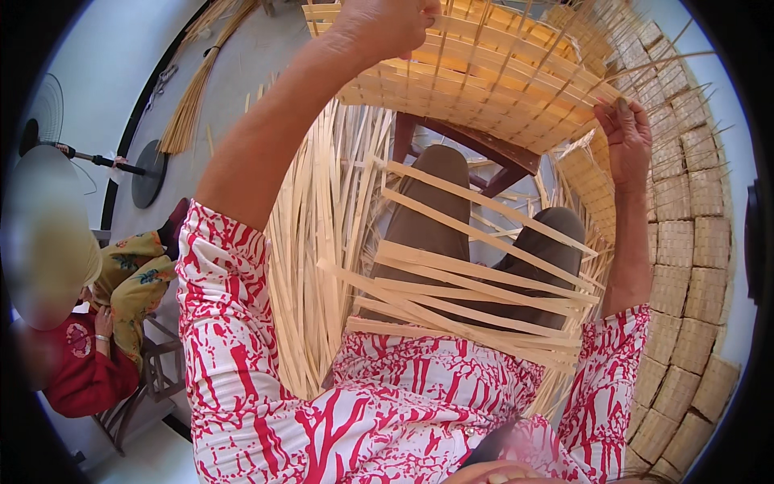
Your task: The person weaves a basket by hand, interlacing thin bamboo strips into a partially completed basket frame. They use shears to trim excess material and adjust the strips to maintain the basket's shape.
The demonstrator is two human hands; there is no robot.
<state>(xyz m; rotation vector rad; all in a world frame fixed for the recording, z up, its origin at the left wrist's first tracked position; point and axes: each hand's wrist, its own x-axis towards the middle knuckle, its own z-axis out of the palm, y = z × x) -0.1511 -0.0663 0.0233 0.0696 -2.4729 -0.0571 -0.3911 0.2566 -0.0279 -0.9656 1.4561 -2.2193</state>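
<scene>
Room btwn basket (484, 73) & lap strips (419, 256), over knees (435, 173). Under basket: stool (520, 161) in the way. Nearer than basket, L: strip pile (298, 210). R of basket: stack (673, 242) blocks. Far L of basket: bare floor (258, 48), then stick bundle (193, 101).

Bright, fairly even light reaches me, its source out of view, and the woven bamboo basket (484, 74) glows warm yellow in it. Soft shade gathers among my brown trousers (435, 177). The bamboo strips (403, 255) over my lap look crisp, while the seated person's head (48, 234) is a smeared blur. Toward the rim the stacked woven wares (676, 242) bow, and the corners turn black.
</scene>
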